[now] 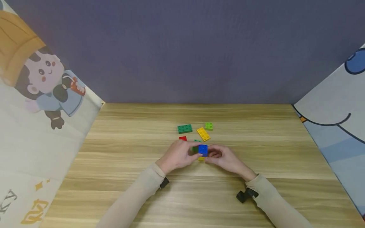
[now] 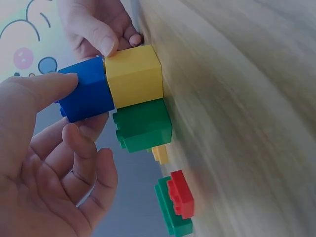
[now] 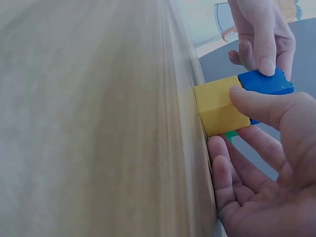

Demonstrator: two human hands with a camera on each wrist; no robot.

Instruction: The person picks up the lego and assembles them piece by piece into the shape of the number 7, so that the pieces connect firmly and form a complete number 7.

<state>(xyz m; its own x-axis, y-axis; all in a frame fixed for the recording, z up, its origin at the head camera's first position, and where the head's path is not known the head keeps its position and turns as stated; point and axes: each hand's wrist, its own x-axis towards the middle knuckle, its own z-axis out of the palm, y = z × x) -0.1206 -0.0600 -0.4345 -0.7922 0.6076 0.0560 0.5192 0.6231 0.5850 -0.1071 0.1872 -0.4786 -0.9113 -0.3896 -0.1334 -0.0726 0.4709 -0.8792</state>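
A blue building brick sits on top of a yellow brick, which stands on the wooden table. My left hand pinches the blue brick between thumb and fingers from the left. From the other side, my right hand holds the yellow brick, its thumb on one face and its fingers behind, as the right wrist view shows. Close beside the yellow brick, a green brick stands studs up on the table. The head view shows only a small part of the yellow brick below the blue one.
Beyond the hands lie a dark green brick, a flat yellow brick and a small lime brick. A red brick peeks out behind the left hand. A dark panel rises at the table's back edge.
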